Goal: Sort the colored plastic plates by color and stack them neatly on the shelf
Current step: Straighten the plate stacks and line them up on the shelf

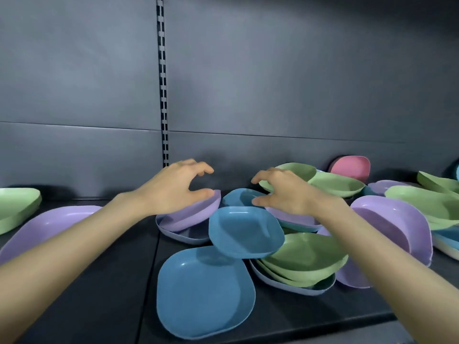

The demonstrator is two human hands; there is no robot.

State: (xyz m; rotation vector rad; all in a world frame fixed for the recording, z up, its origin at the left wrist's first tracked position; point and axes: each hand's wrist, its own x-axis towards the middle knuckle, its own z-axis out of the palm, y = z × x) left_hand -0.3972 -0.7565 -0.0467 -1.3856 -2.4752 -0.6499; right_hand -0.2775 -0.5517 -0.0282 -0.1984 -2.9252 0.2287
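Note:
A jumble of plastic plates covers the dark shelf (pixel 104 289). A large blue plate (pixel 203 291) lies flat at the front. A second blue plate (pixel 243 232) tilts above it, and a third blue one (pixel 238 197) sits behind. My left hand (pixel 173 187) hovers with fingers apart over a purple plate (pixel 198 212), its thumb at the rim. My right hand (pixel 283 192) is open above another purple plate (pixel 290 217). Green plates (pixel 303 256) are stacked at the front right.
A purple plate (pixel 47 227) and a green plate (pixel 17 207) lie at the left. At the right are a big purple plate (pixel 395 224), several green plates (pixel 335 182) and a pink plate (pixel 352 167) leaning on the grey back panel (pixel 273 83).

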